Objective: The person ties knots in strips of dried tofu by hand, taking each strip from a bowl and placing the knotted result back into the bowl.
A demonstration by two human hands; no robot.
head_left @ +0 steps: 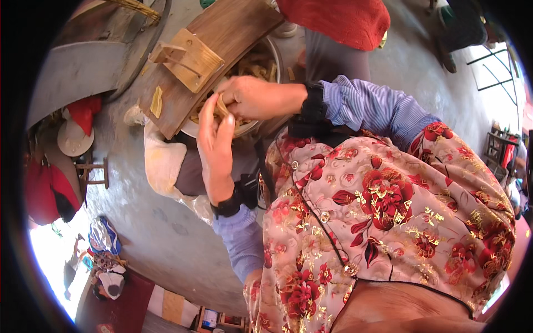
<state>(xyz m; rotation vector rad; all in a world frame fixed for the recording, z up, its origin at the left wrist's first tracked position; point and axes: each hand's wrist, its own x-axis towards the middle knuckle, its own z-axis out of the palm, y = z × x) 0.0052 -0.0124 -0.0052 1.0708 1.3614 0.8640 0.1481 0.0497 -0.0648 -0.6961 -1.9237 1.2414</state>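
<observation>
My left hand holds a curved, pale yellow-brown strip between thumb and fingers. The bent fingers of my right hand grip the strip's near side, partly hiding it. Both hands are above a round metal basin holding many similar pieces. A long brown wooden board lies across part of the basin. On the board, a lighter wooden block bears a small raised wooden piece. A flat yellow strip lies near the board's lower left end. What the strips are made of is unclear.
A pale cloth hangs beside the board's lower end. Across the basin is a person's leg below red cloth. A curved grey surface stands at upper left. Farther off are a small wooden stool and bags.
</observation>
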